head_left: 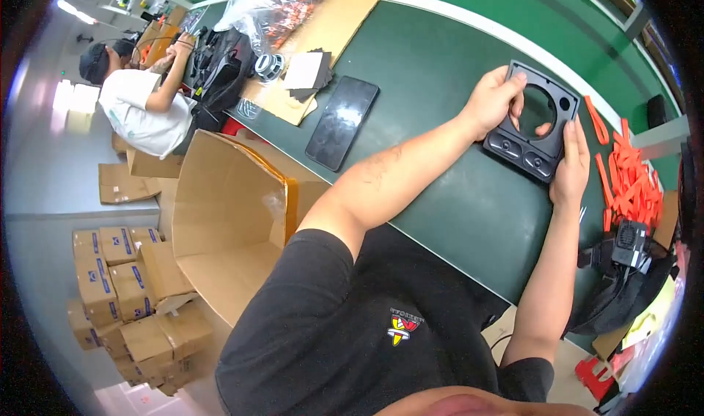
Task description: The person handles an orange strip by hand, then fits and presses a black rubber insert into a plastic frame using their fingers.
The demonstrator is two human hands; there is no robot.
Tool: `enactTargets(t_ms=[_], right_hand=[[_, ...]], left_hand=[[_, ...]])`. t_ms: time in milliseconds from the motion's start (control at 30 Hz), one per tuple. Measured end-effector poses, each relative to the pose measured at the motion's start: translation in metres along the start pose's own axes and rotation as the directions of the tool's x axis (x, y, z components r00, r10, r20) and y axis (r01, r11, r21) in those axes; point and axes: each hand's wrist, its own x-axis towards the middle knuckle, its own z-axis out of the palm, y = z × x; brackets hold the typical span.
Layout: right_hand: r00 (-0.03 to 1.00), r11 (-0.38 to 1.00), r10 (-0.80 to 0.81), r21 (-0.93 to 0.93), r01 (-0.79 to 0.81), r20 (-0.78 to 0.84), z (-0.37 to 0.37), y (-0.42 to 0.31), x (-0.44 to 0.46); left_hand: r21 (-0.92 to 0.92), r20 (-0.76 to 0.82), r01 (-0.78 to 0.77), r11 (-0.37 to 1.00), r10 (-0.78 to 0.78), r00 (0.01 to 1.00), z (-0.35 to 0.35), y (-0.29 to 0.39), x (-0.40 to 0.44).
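A black plastic speaker panel (522,152) with a large round opening is held up over the green table. My left hand (496,102) grips its upper left edge, the thumb on the front and fingertips showing through the opening. My right hand (572,163) holds the opposite edge, its fingers along the side. The panel is tilted, with a smaller round hole in one corner and a row of moulded recesses along the lower side. To the left of my left forearm, a black phone-like slab (342,122) lies flat on the table.
Orange straps (632,177) lie in a heap at the right, near a black device (629,241). A round speaker (269,67), cardboard sheet (345,27) and plastic bag (253,9) sit at the far left. An open carton (220,225) stands beside the table; another person (139,100) works beyond.
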Motion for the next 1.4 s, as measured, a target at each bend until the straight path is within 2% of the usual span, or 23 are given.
enactTargets(t_ms=[100, 167, 233, 433, 533, 633, 767, 833, 900, 967, 1100, 1167, 1200, 1400], right_hand=[[0.995, 1.0, -0.016, -0.004, 0.017, 0.102, 0.004, -0.004, -0.006], [0.976, 0.99, -0.099, -0.081, 0.116, 0.195, 0.004, -0.003, -0.006], [0.972, 0.991, -0.092, -0.079, 0.111, 0.219, 0.001, -0.002, -0.004], [0.985, 0.995, -0.074, -0.051, 0.082, 0.153, 0.003, 0.001, -0.001], [0.999, 1.0, -0.016, -0.019, 0.015, -0.034, 0.003, 0.003, 0.001], [0.999, 0.999, -0.017, -0.04, 0.016, -0.037, 0.001, 0.005, 0.003], [0.999, 0.999, -0.032, -0.029, 0.033, 0.021, 0.004, 0.001, -0.002], [0.984, 0.991, -0.074, -0.097, 0.091, 0.161, 0.004, 0.0, -0.003], [0.982, 0.985, -0.08, -0.138, 0.105, 0.172, 0.005, 0.0, -0.006], [0.967, 0.961, -0.156, -0.194, 0.195, 0.203, 0.008, -0.001, -0.009], [0.979, 0.979, -0.136, -0.132, 0.156, 0.15, 0.008, 0.002, -0.003], [0.995, 0.996, -0.068, -0.052, 0.072, 0.071, 0.005, 0.001, -0.002], [0.999, 0.999, -0.042, -0.028, 0.042, -0.021, 0.009, -0.002, -0.003], [0.998, 0.995, -0.06, -0.075, 0.06, -0.005, 0.005, 0.001, -0.002]], left_hand=[[-0.057, 0.002, 0.04, 0.998, -0.04, 0.999, -0.003, 0.002, 0.002], [-0.05, 0.007, 0.016, 0.999, -0.016, 1.0, -0.005, 0.002, 0.004], [-0.1, 0.014, 0.027, 0.995, -0.026, 1.0, -0.004, 0.003, 0.003], [-0.123, 0.009, 0.036, 0.992, -0.035, 0.999, -0.003, 0.002, 0.002], [0.037, 0.003, -0.029, 0.999, 0.029, 1.0, 0.0, -0.005, 0.004], [0.077, -0.021, -0.067, 0.995, 0.069, 0.997, 0.001, -0.007, 0.004], [0.108, -0.025, -0.041, 0.993, 0.044, 0.999, 0.001, -0.001, 0.002], [0.091, -0.035, -0.022, 0.996, 0.025, 0.999, -0.001, 0.003, 0.003], [0.08, -0.044, -0.001, 0.997, 0.005, 0.999, -0.001, 0.004, 0.002], [0.022, -0.06, 0.036, 0.999, -0.034, 0.998, 0.0, 0.004, 0.003], [-0.03, -0.025, 0.029, 0.999, -0.029, 0.999, -0.004, -0.002, 0.005], [-0.044, 0.011, -0.001, 0.999, 0.001, 1.0, -0.002, -0.005, 0.005], [-0.02, 0.04, 0.016, 1.0, -0.015, 0.999, -0.003, -0.002, 0.002], [-0.012, 0.057, -0.02, 1.0, 0.021, 0.998, -0.004, -0.003, 0.004]])
